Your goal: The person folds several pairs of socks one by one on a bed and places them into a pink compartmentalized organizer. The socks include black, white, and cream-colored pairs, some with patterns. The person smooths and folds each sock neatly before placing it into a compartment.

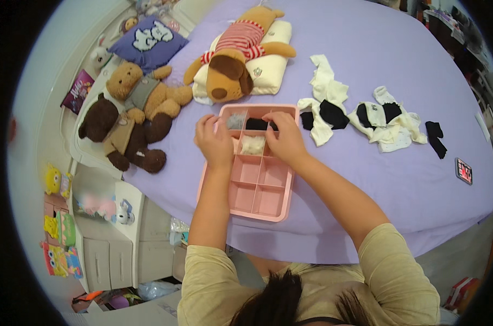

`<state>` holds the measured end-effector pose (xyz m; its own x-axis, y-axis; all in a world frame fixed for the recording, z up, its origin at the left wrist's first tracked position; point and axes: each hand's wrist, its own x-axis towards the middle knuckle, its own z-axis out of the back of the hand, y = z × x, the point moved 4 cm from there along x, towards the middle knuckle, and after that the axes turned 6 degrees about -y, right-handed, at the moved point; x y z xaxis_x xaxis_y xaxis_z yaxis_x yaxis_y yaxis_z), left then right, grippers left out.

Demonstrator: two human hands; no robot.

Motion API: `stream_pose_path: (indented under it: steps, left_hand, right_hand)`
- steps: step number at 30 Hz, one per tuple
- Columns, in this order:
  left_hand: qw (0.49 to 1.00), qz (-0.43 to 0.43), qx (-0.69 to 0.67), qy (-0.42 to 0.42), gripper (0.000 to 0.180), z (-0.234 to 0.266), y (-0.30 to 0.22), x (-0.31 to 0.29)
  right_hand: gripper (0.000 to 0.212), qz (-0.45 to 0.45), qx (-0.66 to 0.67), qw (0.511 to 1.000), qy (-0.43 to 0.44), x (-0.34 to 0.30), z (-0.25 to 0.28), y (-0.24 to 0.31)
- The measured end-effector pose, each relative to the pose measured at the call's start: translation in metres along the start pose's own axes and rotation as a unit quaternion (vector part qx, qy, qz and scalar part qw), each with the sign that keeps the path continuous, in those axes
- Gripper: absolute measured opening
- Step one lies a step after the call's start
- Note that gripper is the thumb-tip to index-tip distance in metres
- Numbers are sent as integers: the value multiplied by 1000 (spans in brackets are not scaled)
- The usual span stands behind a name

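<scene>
A pink divided storage box lies on the bed. My left hand is closed at its upper left rim, with the fingers curled against the edge. Over the upper right compartments is my right hand, its fingers bent down onto black cloth, which looks like a sock; the palm hides part of it. A rolled black sock fills the top middle compartment. Beside it sits a grey sock, and below it a cream sock. The lower compartments that show hold nothing.
Loose white and black socks lie right of the box, with another pile and a black pair farther right. A phone rests near the bed's right edge. Plush toys and a stuffed dog lie left and behind.
</scene>
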<state>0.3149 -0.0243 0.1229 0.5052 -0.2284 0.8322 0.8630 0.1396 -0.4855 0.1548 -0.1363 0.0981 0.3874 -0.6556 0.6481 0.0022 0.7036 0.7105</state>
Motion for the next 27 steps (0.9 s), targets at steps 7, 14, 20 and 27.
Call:
stream_pose_path:
  steps: [7,14,20,27]
  left_hand:
    - [981,-191,-35,13,18,38,-98,13]
    - [881,-287,-263,267,24,38,-239,-89]
    - [872,-197,-331,300,7,-53,-277,-167]
    - [865,115,-301,385,23,-152,-217,-210]
  right_hand:
    - [20,-102,175,972,116,-31,93,4]
    - [23,-105,-45,989,94,-124,229,-25]
    - [19,-128,-155,979,22,-166,275,-49]
    - [16,-266,-44,960,-78,-155,285,-78]
